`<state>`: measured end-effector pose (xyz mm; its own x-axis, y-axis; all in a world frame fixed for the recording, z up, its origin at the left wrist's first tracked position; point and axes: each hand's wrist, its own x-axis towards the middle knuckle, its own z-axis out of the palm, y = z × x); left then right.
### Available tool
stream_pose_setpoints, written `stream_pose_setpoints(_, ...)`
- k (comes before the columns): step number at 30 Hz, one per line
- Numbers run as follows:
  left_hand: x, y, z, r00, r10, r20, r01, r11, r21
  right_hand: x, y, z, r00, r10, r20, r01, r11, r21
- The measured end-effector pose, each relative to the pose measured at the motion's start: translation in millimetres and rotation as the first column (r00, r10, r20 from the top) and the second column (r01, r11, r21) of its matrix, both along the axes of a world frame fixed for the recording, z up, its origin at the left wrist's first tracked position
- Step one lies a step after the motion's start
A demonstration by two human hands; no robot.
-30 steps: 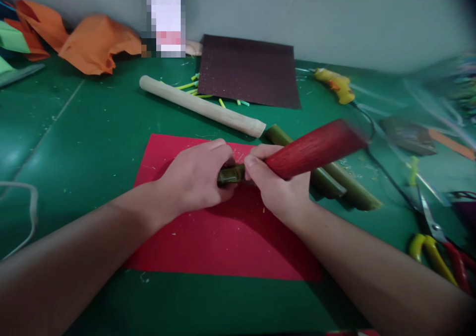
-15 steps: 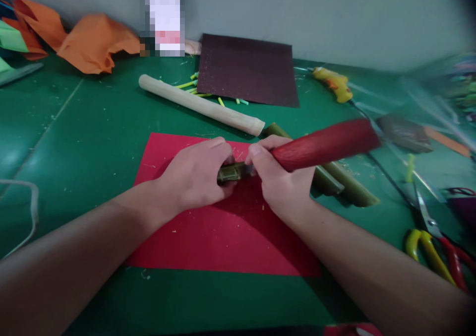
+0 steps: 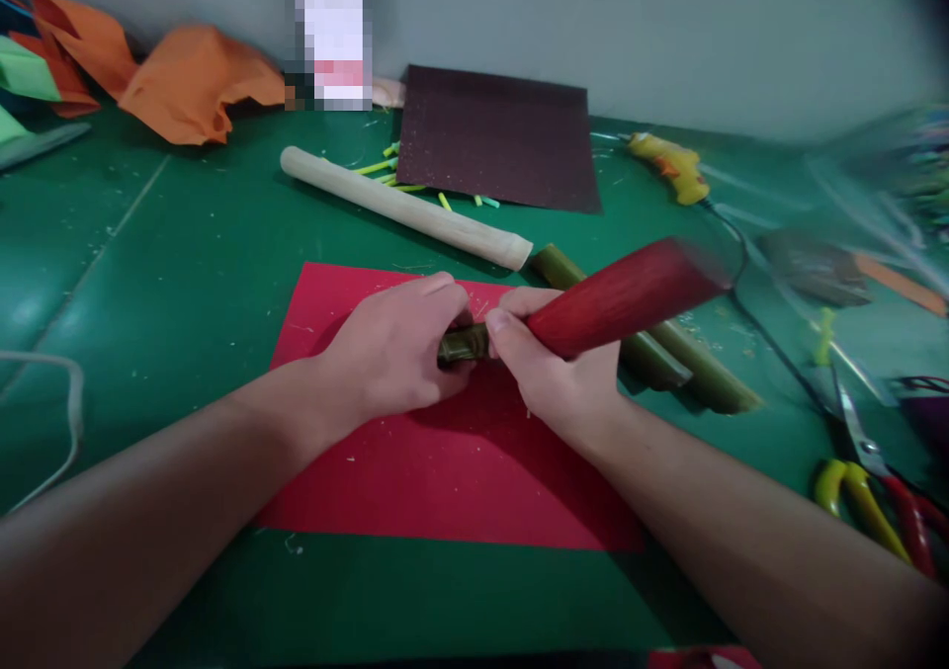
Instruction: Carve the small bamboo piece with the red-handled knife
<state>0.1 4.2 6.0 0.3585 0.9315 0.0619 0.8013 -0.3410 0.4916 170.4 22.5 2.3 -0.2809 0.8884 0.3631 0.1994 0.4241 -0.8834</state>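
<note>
The short dark green bamboo piece (image 3: 464,345) sits between the two hands, above the red sheet (image 3: 445,481) on the green counter (image 3: 185,244); its visible part lies nearly level, rising slightly to the right. The left hand (image 3: 392,348) has its grip curled closed around it. The right hand (image 3: 567,382) also has a closed grip, on a tool with a thick red handle (image 3: 623,298), whose long axis slants up and to the right, the broad, blurred butt farthest from the left hand; the fingers hide its working end, which points left towards the bamboo. Behind the handle lie green bamboo lengths (image 3: 697,365), slanting down to the right, much like the pale stick (image 3: 407,209) farther back. Compared with half a second ago, the handle stands steeper and its butt reaches less far right, while the right thumb has shifted left and nearer, narrowing the gap between the hands; the left hand has hardly moved.
</note>
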Motion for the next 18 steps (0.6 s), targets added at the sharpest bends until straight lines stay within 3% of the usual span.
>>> stream_pose_setpoints(7,-0.3,-0.4,-0.2,1.0,0.004,-0.018,-0.004,1.0,0.01,1.0,-0.5,-4.0,1.0,-0.015,0.018,0.014,0.999,0.041)
stream_pose_setpoints(18,-0.5,-1.0,-1.1,1.0,0.02,0.025,-0.02,1.0,-0.006,-1.8,4.6,-1.4,0.982,-0.132,-0.135,0.138,0.99,0.034)
